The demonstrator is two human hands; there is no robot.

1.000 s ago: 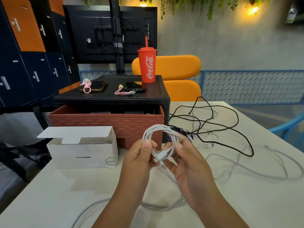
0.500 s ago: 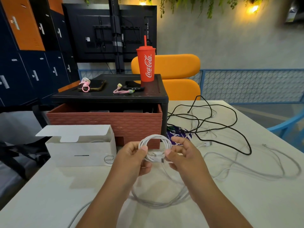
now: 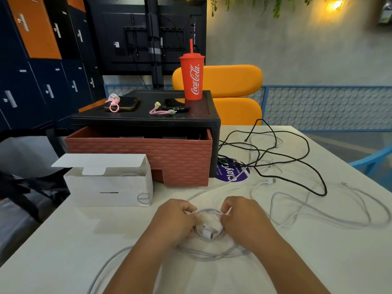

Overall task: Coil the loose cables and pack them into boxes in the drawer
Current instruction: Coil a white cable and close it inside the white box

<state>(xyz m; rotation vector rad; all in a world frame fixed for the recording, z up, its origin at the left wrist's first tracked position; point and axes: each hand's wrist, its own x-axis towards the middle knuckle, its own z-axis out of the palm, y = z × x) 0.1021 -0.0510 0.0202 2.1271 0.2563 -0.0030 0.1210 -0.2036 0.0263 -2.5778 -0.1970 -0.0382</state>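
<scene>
Two hands work low in the middle of the view, just above the desk. Between them is one small coil of white cable, and one plug shows at the six o'clock side of this coil. The left hand has its fingers curled around the nine o'clock side of the coil. The right hand has its fingers bent, and they pinch the coil at about two o'clock. The rest of this cable lies in loose loops on the desk under the hands and runs toward seven o'clock.

Seen from the hands, one white box stands at ten o'clock with its lid flap open. At twelve o'clock is one brick-red drawer, pulled out from one black stand. On top of the stand are one red cup with a straw, two phones and two pink straps.

At two o'clock one black cable lies tangled on the desk, partly over one round purple sticker. Loose white cable is spread at three o'clock. Two white plugs show there, but I cannot tell how many separate cables it is. Behind the stand are one orange chair and one dark screen.
</scene>
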